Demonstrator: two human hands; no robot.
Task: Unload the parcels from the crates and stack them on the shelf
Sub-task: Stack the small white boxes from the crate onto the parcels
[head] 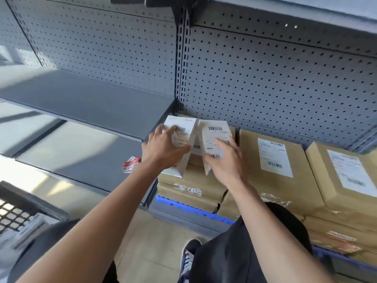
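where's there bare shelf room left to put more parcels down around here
Free: the grey shelf board left of the slotted upright, and the lower board below it, bare but for a red-and-white sticker scrap. Crowded: right of the upright, brown cartons sit side by side, and both hands, left hand and right hand, are on two white boxes atop the leftmost stack.

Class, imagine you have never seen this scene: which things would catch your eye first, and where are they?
First, the two white parcels in the centre, leaning apart on a stack of brown cardboard boxes, with the left hand on one and the right hand on the other. Next, the labelled brown boxes lined up to the right, against the grey pegboard.
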